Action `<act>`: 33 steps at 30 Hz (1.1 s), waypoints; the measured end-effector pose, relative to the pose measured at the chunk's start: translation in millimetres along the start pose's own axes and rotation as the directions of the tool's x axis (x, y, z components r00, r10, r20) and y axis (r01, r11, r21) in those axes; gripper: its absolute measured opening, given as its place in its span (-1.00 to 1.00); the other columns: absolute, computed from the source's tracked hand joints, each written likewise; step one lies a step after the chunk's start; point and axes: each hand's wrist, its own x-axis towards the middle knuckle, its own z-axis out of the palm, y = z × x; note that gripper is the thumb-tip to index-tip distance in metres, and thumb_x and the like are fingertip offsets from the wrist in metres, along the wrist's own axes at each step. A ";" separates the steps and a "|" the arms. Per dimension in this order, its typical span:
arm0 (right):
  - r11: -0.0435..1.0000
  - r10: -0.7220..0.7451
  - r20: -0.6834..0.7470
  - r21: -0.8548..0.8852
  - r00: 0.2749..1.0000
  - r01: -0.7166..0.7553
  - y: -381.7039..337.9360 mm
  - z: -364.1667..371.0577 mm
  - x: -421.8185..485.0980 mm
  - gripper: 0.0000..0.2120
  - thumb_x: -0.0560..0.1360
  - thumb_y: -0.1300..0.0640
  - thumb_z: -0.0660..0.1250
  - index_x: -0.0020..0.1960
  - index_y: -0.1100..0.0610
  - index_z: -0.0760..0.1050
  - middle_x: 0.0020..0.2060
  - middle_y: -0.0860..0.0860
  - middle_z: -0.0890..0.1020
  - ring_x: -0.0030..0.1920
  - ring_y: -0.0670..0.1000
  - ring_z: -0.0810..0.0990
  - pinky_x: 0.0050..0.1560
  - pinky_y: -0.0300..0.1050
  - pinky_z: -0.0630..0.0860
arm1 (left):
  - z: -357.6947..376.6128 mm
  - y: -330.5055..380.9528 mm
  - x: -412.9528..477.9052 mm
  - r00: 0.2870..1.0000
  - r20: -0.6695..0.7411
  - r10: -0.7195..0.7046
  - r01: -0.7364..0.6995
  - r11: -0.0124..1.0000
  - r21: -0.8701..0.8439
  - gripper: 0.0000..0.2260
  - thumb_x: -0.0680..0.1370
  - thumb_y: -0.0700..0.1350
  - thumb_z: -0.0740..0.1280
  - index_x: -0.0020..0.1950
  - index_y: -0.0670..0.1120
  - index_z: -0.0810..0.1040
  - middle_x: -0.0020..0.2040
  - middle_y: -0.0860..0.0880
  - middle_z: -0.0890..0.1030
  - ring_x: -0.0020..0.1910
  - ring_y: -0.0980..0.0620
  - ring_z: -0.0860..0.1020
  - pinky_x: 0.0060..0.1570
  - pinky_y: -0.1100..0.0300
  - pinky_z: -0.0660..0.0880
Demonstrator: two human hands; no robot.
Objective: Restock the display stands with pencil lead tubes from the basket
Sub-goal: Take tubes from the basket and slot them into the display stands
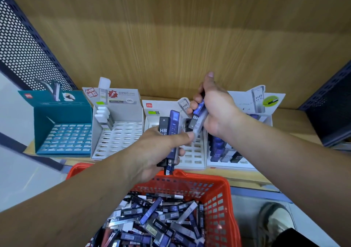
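While our left hand point(161, 148) grips a small bundle of lead tubes point(171, 127), black and blue ones held upright in its curled fingers, our right hand point(214, 110) pinches two more tubes point(198, 113), one blue and one grey, just above the third display stand point(193, 151). The slots we can see in that stand are empty, so we judge its filling barely begun. The rightmost stand point(237, 164) carries blue, grey and black stocked tubes point(224, 154) in some of its slots, with others free. The white stand point(121, 136) to the left holds only a few white-capped tubes point(103, 114) at its back corner. The teal stand point(62, 138) at the far left looks unfilled, though its slots are too blurred to be sure. Below our hands the red basket point(222, 189) is heaped with loose tubes point(155, 218), so we reckon most of the restocking remains.
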 end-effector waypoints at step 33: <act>0.325 -0.079 0.435 -0.839 0.897 0.436 -73.0 -148.0 -32.5 -0.85 0.55 0.19 0.48 0.06 -0.03 0.63 -0.22 -0.01 0.54 -0.28 -0.08 0.47 -0.22 -0.22 0.46 | 84.9 25.6 18.5 0.939 -0.103 0.328 -0.307 0.934 0.180 -0.51 0.34 -0.06 0.66 0.15 -0.22 0.59 -0.27 -0.10 0.68 -0.35 -0.03 0.57 -0.28 0.07 0.47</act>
